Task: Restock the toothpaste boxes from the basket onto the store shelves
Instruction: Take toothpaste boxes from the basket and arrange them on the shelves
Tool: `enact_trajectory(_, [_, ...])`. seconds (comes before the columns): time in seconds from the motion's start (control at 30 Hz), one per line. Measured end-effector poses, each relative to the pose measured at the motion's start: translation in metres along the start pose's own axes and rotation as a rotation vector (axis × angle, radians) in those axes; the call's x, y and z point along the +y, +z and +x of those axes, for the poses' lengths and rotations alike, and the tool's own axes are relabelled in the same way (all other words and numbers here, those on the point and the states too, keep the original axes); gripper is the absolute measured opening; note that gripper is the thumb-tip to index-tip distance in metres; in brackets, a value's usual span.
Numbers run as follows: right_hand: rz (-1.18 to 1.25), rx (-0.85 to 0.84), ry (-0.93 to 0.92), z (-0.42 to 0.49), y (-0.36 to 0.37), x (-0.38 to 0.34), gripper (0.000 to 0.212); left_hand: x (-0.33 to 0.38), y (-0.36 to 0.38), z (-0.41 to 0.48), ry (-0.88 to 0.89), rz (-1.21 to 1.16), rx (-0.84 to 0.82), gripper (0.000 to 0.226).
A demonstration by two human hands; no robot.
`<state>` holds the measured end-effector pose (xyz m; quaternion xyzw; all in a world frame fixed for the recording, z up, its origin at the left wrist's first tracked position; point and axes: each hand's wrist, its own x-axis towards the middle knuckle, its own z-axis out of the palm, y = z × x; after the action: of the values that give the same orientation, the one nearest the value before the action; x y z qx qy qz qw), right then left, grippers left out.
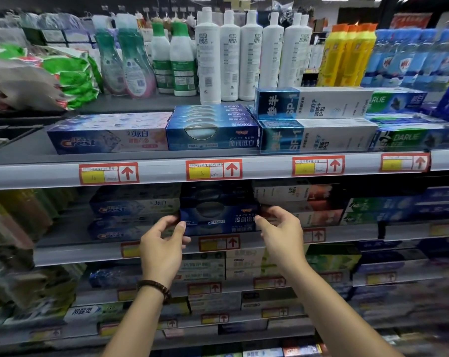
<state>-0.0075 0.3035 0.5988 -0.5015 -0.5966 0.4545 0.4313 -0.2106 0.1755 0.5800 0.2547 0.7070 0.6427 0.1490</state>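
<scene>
Left hand and right hand gripping ends of dark blue toothpaste box, fingers curled.

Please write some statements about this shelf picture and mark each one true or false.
1. The left hand and the right hand grip the dark blue box at its two ends. True.
2. A bracelet is on the right wrist. False: the bead bracelet is on the left wrist.
3. One shelf higher, the Crest box lies left of the lighter blue boxes. True.
4. The tall white bottles stand on the lowest shelf. False: the white bottles stand high up, behind the top row of toothpaste boxes.
5. The arrows on the price labels point down. False: on the price labels they point up.
</scene>
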Motion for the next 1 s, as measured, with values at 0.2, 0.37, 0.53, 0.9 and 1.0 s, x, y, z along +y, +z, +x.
enact_trajectory(0.2, [-0.037, -0.019, 0.007, 0.004, 0.007, 0.002, 0.071, -0.001, 0.000, 0.005, -0.025, 0.100, -0.029, 0.049])
enact_trajectory(0.37, [-0.068, -0.023, -0.013, 0.004, 0.010, 0.003, 0.074, -0.002, -0.001, 0.007, 0.006, 0.206, -0.031, 0.059])
enact_trajectory(0.53, [-0.097, -0.036, -0.035, 0.003, 0.010, 0.005, 0.074, -0.002, 0.000, 0.010, 0.058, 0.280, -0.044, 0.066])
enact_trajectory(0.9, [-0.108, -0.041, -0.044, -0.001, 0.015, 0.006, 0.079, -0.008, 0.003, 0.018, 0.061, 0.332, -0.088, 0.052])
enact_trajectory(1.0, [-0.108, -0.039, -0.026, 0.000, 0.015, 0.006, 0.078, -0.006, 0.003, 0.014, 0.071, 0.296, -0.095, 0.064])
